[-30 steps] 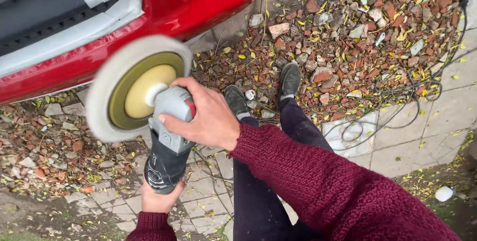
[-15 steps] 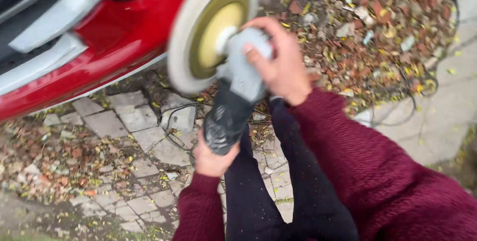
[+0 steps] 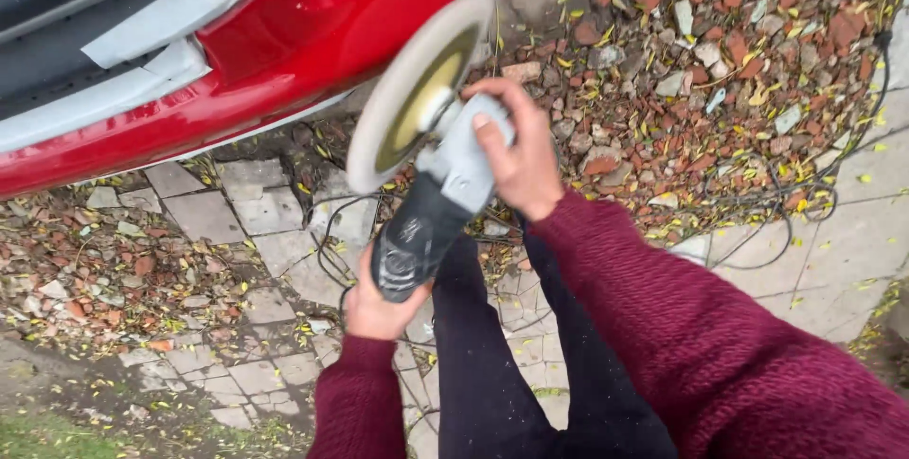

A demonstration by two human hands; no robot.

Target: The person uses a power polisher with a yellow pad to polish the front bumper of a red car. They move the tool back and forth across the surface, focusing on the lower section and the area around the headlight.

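Polisher [image 3: 431, 189] held near red car bumper [image 3: 284, 52], pad [image 3: 417, 90] tilted beside it. Right hand [image 3: 516, 156] fingers wrapped over grey head; left hand [image 3: 374, 308] fingers curled around rear body.

A: What fills the scene, seen from above?

B: At ten o'clock sits the red car body [image 3: 284, 38], curved and glossy, with pale masking tape [image 3: 161, 19] strips over its dark upper panels.

A: And the ground?

B: Grey paving stones [image 3: 204, 218], cracked and uneven, run from nine o'clock towards six. Broken brick rubble [image 3: 720, 52] mixed with small yellow leaves covers the area from twelve to two o'clock, and more lies at eight o'clock.

A: Anything else?

B: A thin black cable [image 3: 776, 203] loops across the rubble and onto a larger paving slab [image 3: 852, 232] at three o'clock. A patch of grass [image 3: 38, 435] shows at seven o'clock.
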